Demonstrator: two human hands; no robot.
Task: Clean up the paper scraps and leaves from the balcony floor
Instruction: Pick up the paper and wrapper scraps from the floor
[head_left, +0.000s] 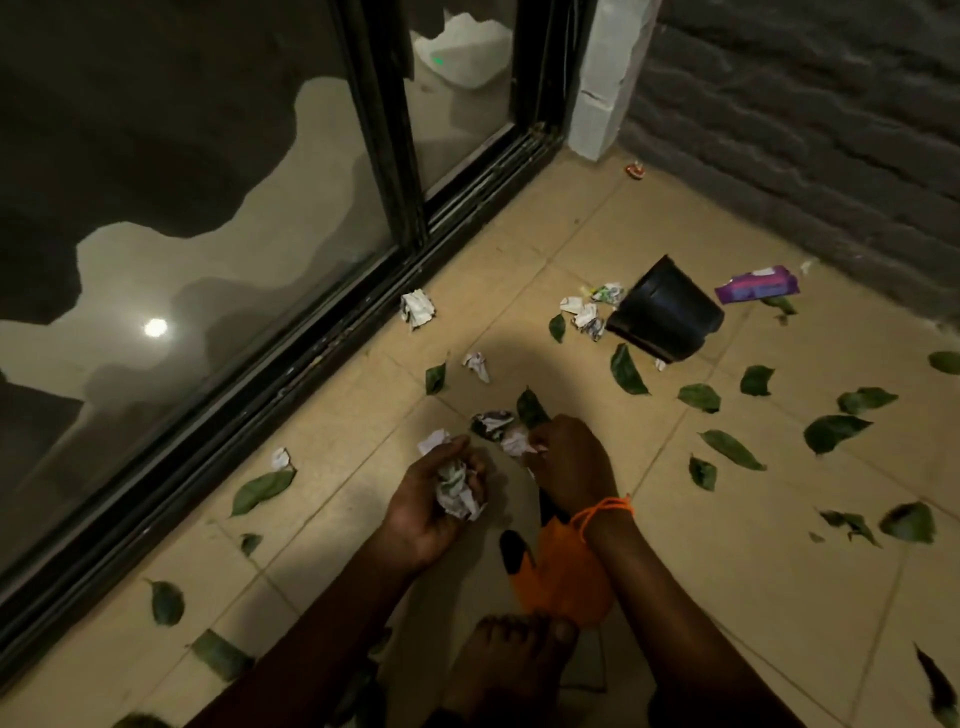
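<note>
Right hand (563, 457), wrist tied with an orange thread, reaches down to the beige tiled balcony floor (753, 545) and pinches a small crumpled white paper scrap (514, 441) at its fingertips; whether the scrap has left the tile cannot be told. Left hand (441, 499), palm up just beside it, curls round a wad of crumpled white printed paper (456, 488) already gathered. Touching the pinched scrap lies a darker crumpled printed scrap (491, 423), with a green leaf (531, 408) just behind. Further out: a small white scrap (477, 365), a larger crumpled one (416, 308) near the black sliding-door track (311, 364), and a cluster of scraps (589, 312) against a tipped black plastic pot (665, 317). A purple wrapper (756, 285) lies near the grey brick wall (831, 130). Green leaves are scattered well apart across the tiles, mostly to the right, e.g. (732, 449). Judged step: hand-gathering paper, early on, leaves untouched. The next move likely calls for passing the scrap into the left palm without spilling the wad, then taking the dark scrap; the left hand looks nearly full, so it may need emptying soon.
</note>
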